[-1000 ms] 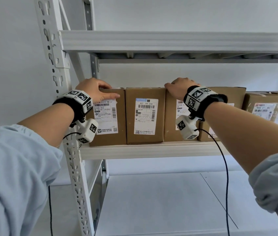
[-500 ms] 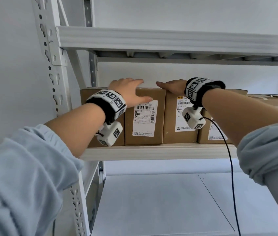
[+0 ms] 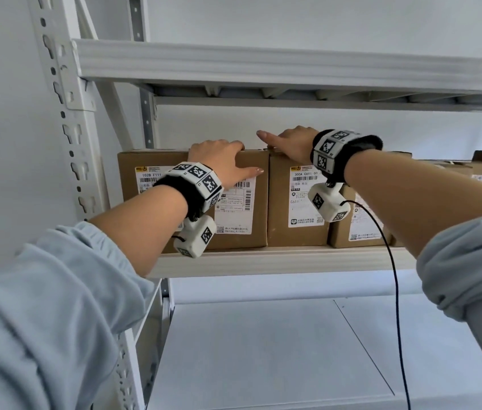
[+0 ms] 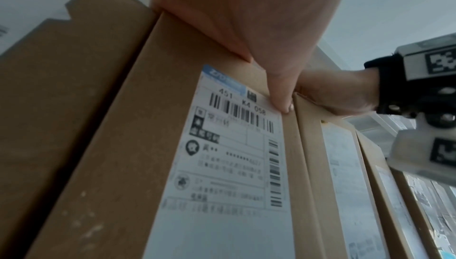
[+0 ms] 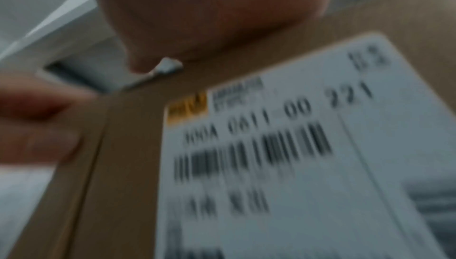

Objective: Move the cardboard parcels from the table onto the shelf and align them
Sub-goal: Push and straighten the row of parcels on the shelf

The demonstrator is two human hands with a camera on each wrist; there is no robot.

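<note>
Aligning step, judging by the row already standing on the shelf.

Far left of the left hand's fingers: the first parcel, against the upright.

Under the left hand: the second parcel. Fingers straight and relaxed, laid flat over its top front edge, thumb down on the label, clamped on nothing.

Just right of those fingers, touching: the third parcel. Right hand on its top, fingers stretched and apart, index pointing left, not closed round the box.

Further right of the right fingers: more parcels, partly hidden behind the arm.

Next, probably: gentle push backward or sideways, with equal pressure from both hands, until the front faces are level. No lifting needed.
</note>
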